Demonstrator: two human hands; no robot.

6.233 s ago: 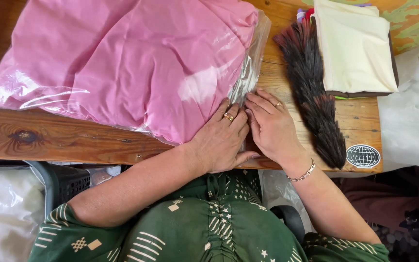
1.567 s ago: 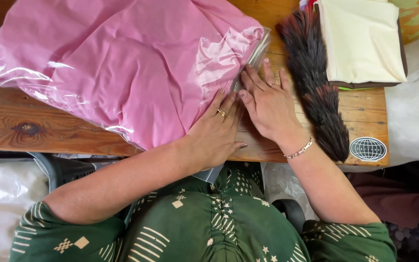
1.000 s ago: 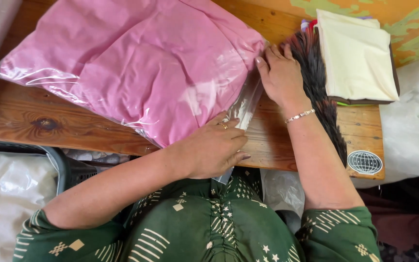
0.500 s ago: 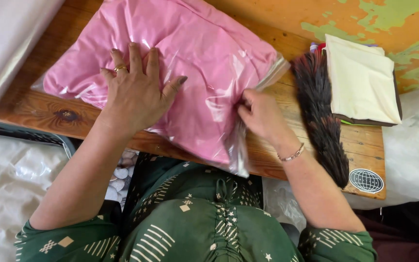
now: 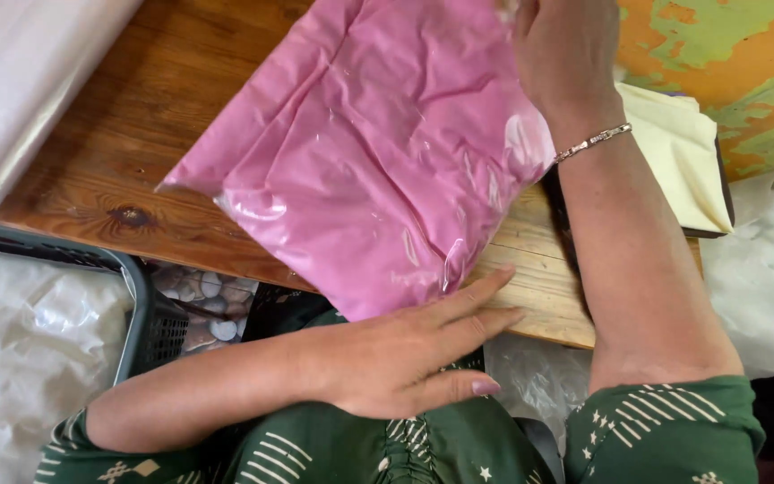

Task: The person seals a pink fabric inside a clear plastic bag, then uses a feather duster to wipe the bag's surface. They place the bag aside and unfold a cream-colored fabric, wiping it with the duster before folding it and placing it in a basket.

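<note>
Up at twelve o'clock the right hand [image 5: 566, 49] grips the top edge of the pink bag [image 5: 378, 152] (a clear plastic sleeve around pink cloth), which lies tilted across the wooden worktop [image 5: 127, 143] with its lower corner past the near edge. At six o'clock the left hand [image 5: 405, 358] lies flat and open, fingers spread, holding nothing, fingertips on the worktop's edge just under that corner. A cream cloth [image 5: 678, 152] rests at three o'clock, partly behind the right forearm, which wears a thin bracelet [image 5: 593, 142]. A grey basket [image 5: 141, 305] sits at eight o'clock below the worktop. Clear plastic sheeting [image 5: 20, 99] fills ten o'clock. The wall [image 5: 727, 45] shows peeling orange and green paint. The right hand's fingers are cut off by the frame.
</note>
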